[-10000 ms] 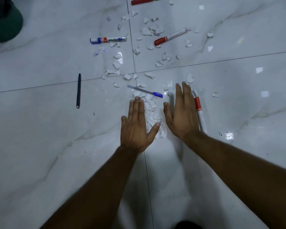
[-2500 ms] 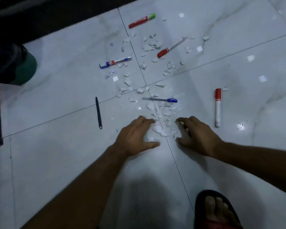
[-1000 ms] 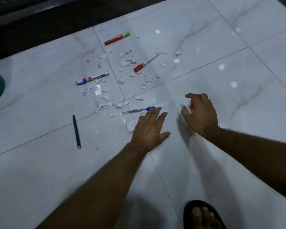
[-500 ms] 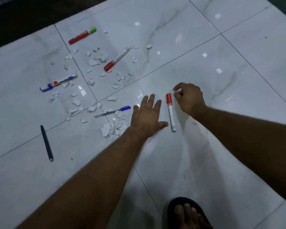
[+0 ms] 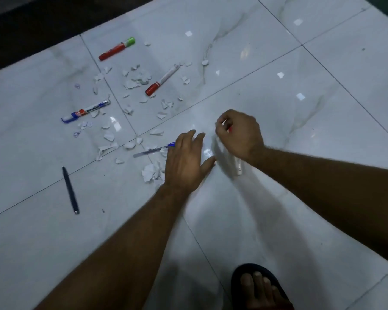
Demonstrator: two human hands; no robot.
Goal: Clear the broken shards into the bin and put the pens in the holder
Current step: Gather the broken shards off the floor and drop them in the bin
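Observation:
White shards [image 5: 133,80] lie scattered over the tiled floor, with a small heap [image 5: 151,173] beside my left hand [image 5: 186,162]. That hand lies flat and open, its fingertips over the cap end of a blue pen [image 5: 151,150]. My right hand [image 5: 240,135] is closed on the red cap of a white marker [image 5: 239,168], whose blurred tail sticks out below the wrist. Farther off lie a red marker with a green cap [image 5: 117,49], a red-capped white marker [image 5: 162,80], a blue-capped marker [image 5: 85,110] and a black pen [image 5: 71,190]. Neither bin nor holder is in view.
My foot in a dark sandal [image 5: 260,287] stands at the bottom right. A dark strip of floor [image 5: 43,21] borders the tiles at the top left. Bare glossy tiles [image 5: 323,97] stretch to the right.
My right hand has closed on the red-capped marker that lay beside my left hand and is lifting it. My left hand stays flat by the shard heap. The view shifted slightly.

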